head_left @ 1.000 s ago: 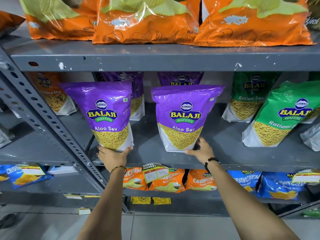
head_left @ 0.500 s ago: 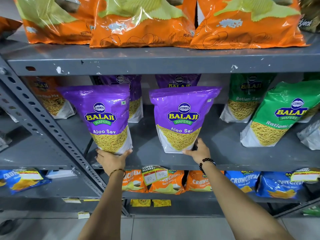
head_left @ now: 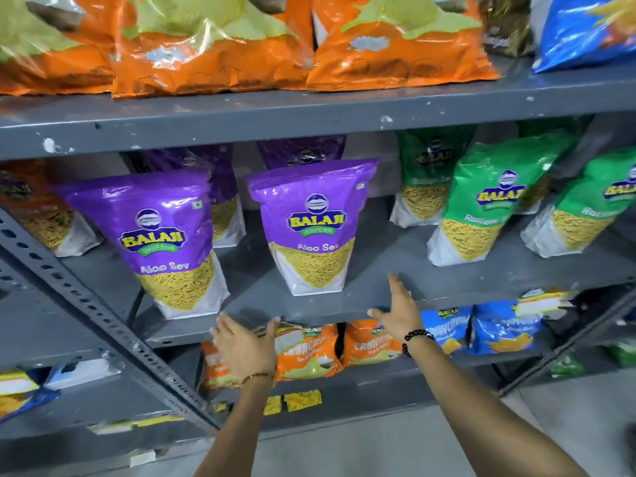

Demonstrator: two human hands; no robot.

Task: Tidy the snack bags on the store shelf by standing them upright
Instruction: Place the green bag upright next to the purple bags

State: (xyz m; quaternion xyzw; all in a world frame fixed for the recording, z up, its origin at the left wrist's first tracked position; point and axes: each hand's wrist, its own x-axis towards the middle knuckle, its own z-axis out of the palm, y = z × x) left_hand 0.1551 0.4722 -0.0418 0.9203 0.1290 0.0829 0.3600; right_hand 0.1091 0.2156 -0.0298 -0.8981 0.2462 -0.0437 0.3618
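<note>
I read "BALAJI" and "Aloo Sev" on two purple bags, the left Aloo Sev bag (head_left: 161, 242) and the right Aloo Sev bag (head_left: 311, 228), both upright on the grey middle shelf (head_left: 395, 266). My left hand (head_left: 244, 346) hangs below the shelf edge, grip released, fingers spread. My right hand (head_left: 399, 311) is flat-open too, touching neither bag.

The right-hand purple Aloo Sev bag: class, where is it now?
In the head view, the right-hand purple Aloo Sev bag stands centre frame on the middle shelf, between another purple bag and a green bag.
</note>
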